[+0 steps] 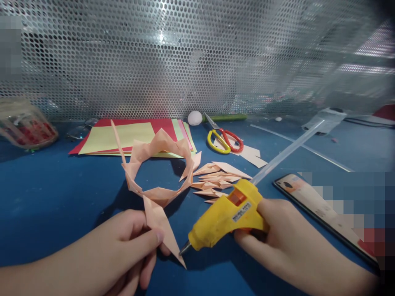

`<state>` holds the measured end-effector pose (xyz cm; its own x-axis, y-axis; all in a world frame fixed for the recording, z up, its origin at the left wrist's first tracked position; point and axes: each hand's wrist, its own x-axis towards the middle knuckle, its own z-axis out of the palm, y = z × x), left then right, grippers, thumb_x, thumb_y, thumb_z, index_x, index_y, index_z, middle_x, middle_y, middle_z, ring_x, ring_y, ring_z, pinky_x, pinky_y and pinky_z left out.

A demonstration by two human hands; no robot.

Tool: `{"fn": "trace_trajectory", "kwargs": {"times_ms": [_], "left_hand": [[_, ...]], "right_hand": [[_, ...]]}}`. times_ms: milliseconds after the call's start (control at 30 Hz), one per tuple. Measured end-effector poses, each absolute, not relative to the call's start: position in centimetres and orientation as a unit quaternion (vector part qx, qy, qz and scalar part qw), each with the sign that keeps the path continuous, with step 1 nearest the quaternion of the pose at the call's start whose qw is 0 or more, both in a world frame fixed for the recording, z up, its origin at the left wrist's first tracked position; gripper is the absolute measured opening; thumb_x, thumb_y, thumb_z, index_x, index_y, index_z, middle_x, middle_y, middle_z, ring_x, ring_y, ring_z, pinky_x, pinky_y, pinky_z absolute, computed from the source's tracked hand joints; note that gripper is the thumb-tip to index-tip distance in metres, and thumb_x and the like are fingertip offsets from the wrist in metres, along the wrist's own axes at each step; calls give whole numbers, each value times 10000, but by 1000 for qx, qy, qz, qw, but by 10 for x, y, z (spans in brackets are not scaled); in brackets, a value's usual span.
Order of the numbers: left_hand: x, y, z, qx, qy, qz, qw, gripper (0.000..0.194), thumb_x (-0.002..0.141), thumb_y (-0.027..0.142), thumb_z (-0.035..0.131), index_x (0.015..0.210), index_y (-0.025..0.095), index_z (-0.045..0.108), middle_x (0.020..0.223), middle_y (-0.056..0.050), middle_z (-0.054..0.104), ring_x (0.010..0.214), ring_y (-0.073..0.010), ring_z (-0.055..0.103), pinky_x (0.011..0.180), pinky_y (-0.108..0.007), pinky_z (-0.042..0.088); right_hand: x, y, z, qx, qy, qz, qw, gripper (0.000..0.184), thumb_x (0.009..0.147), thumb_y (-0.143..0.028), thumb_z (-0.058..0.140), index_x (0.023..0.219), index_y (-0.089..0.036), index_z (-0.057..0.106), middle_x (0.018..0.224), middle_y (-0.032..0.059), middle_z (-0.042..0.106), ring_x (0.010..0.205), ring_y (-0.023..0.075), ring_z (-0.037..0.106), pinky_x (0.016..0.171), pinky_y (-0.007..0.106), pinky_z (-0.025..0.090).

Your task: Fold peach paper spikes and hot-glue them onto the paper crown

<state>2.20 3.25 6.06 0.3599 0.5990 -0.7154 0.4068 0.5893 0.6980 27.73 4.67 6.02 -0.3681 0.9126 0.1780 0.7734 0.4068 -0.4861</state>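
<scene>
My left hand [132, 242] pinches a folded peach paper piece [161, 225] between thumb and fingers, its pointed end aimed down to the right. In my right hand [286, 234] is a yellow hot glue gun [225, 216], my fingers wrapped round its handle. Its metal nozzle is at the edge of the paper, near the lower tip. A clear glue stick [286, 148] juts from the back of the gun. Just beyond my left hand is a ring of folded peach paper [160, 193], with pointed pieces sticking out. Several loose folded peach pieces [216, 176] lie right of the ring.
Coloured paper sheets [120, 137] lie behind the ring. Scissors [225, 137] rest on paper scraps, near a white ball [195, 118]. A clear jar [27, 123] stands far left, a phone [321, 213] lies right. A perforated metal panel [138, 61] rises behind the blue table [61, 197].
</scene>
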Motion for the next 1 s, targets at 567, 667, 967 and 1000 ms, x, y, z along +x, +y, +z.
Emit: {"fn": "trace_trajectory", "kwargs": {"times_ms": [567,667,967,1000], "left_hand": [[27,36,74,466,551,56,690,524,695,718,618,589,246,418,328,61,438,241,-65,298,240,-155,175],[28,35,73,465,555,56,687,509,706,704,617,599,247,422,332,66,432,243,-65,302,243,-152,181],[26,35,69,465,556,53,687,503,709,704,590,590,243,428,336,65,420,246,-66,308,237,-150,169],[25,35,69,462,558,54,687,497,714,703,588,602,243,434,343,69,420,248,-66,312,240,-150,176]], "right_hand": [[277,48,62,-499,-830,122,217,250,775,-226,441,567,-257,575,506,-20,678,387,141,630,321,218,404],[277,48,62,-495,-834,112,215,248,772,-211,441,562,-254,566,491,-22,666,371,134,617,321,213,396],[276,49,64,-493,-841,91,202,260,778,-203,450,528,-261,493,393,-44,561,280,110,510,290,213,310],[276,49,64,-493,-843,85,198,265,778,-203,448,523,-261,487,383,-45,549,272,109,500,286,213,301]]}}
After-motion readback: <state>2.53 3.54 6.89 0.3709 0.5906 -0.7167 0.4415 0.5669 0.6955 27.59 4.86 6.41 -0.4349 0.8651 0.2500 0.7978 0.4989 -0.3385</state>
